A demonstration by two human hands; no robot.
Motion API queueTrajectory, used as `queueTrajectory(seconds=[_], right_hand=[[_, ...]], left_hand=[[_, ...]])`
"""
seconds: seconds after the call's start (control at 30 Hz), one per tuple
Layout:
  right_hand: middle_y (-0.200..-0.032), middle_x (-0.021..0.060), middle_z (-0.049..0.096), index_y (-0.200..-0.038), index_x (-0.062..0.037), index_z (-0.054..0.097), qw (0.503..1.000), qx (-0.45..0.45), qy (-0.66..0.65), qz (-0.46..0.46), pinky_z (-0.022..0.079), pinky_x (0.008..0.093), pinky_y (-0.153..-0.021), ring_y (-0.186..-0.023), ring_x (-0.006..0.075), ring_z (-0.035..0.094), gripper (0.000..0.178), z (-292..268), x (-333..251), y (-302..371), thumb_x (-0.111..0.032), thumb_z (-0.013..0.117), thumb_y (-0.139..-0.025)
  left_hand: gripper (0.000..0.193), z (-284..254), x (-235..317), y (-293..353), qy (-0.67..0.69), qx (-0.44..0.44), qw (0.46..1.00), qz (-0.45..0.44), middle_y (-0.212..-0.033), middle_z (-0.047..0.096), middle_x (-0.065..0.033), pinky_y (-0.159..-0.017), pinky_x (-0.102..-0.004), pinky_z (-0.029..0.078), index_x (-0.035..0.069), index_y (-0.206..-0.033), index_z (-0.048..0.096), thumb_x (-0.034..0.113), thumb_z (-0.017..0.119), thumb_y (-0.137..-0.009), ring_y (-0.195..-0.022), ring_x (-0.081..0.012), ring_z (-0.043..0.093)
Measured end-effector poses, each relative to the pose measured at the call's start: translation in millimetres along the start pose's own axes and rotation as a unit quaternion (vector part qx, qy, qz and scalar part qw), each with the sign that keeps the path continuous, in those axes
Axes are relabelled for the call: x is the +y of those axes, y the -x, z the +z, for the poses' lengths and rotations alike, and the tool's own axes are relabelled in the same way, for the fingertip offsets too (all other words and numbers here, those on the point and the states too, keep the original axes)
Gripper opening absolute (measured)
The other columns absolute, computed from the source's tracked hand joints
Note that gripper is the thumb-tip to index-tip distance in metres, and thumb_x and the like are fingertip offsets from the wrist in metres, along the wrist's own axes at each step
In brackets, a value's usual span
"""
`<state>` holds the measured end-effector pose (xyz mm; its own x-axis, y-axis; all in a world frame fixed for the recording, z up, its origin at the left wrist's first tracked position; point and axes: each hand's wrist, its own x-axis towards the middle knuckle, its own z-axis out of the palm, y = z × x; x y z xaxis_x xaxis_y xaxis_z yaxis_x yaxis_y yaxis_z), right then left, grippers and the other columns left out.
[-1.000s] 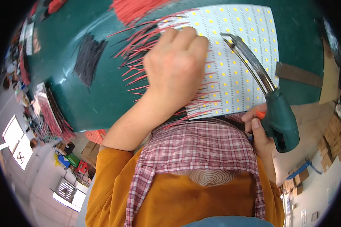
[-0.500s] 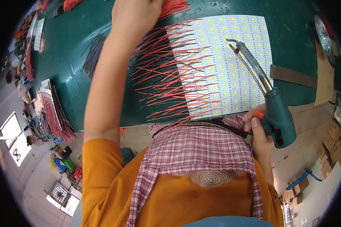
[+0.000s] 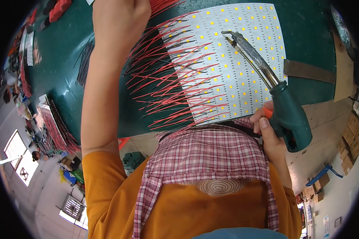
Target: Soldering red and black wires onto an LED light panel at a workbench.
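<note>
Right of centre, right hand (image 3: 272, 131) wraps closed around the dark green handle of a soldering iron (image 3: 267, 83). Handle is chunky, teal-green, with an orange button under the thumb; its shaft is a bent, scorched grey metal rod ending in a thin tip up near the frame's top centre. Tip hovers over the LED panel (image 3: 243, 51), a white board gridded with small yellow squares, lying on the green table (image 3: 311, 36) in the upper middle. Red wires (image 3: 167, 83) with a few black ones fan out from the panel's left edge toward lower left. Left hand (image 3: 119, 20) reaches to the top edge, fingers curled by a red wire bundle; exact grip cannot be told. Checked apron (image 3: 203, 155) over an orange shirt fills the bottom.
</note>
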<state>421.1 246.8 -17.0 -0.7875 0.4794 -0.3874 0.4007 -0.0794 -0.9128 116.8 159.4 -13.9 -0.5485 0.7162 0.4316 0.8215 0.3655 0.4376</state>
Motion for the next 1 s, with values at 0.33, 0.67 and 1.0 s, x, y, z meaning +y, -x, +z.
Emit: queueTrajectory(seconds=[0.33, 0.67, 1.0], right_hand=[[-0.084, 0.0031, 0.062, -0.108, 0.0003, 0.056, 0.999, 0.003, -0.026, 0.03, 0.046, 0.023, -0.064, -0.067, 0.0067, 0.052, 0.02, -1, -16, -2, -0.002, 0.055, -0.089], [-0.084, 0.0057, 0.063, -0.091, -0.0017, 0.061, 0.998, -0.013, 0.037, 0.041, 0.048, 0.028, -0.07, -0.077, 0.0156, 0.06, 0.006, 1, -18, -7, -0.002, 0.057, -0.087], [-0.084, 0.0066, 0.063, -0.09, -0.002, 0.061, 0.998, -0.024, 0.043, 0.046, 0.048, 0.0283, -0.071, -0.079, 0.0163, 0.06, 0.005, 0, -21, -9, -0.003, 0.057, -0.087]], left_hand=[[0.01, -4, 13, 43, 0.016, -0.071, 0.997, 0.033, -0.083, 0.063, -0.0083, -0.064, -0.0299, 0.048, 0.003, -0.088, 0.063, -0.001, 0.063, -0.079, -0.073, -0.0251, 0.061], [0.019, 35, 21, 74, -0.053, 0.007, 0.99, 0.129, -0.074, 0.054, -0.0002, -0.052, -0.0282, 0.046, 0.01, -0.081, 0.064, 0.01, 0.062, -0.062, -0.068, -0.018, 0.055], [0.022, 30, 29, 73, -0.013, -0.016, 0.996, 0.089, -0.072, 0.059, -0.0026, -0.057, -0.0304, 0.047, 0.008, -0.085, 0.068, -0.003, 0.068, -0.066, -0.065, -0.0203, 0.056]])
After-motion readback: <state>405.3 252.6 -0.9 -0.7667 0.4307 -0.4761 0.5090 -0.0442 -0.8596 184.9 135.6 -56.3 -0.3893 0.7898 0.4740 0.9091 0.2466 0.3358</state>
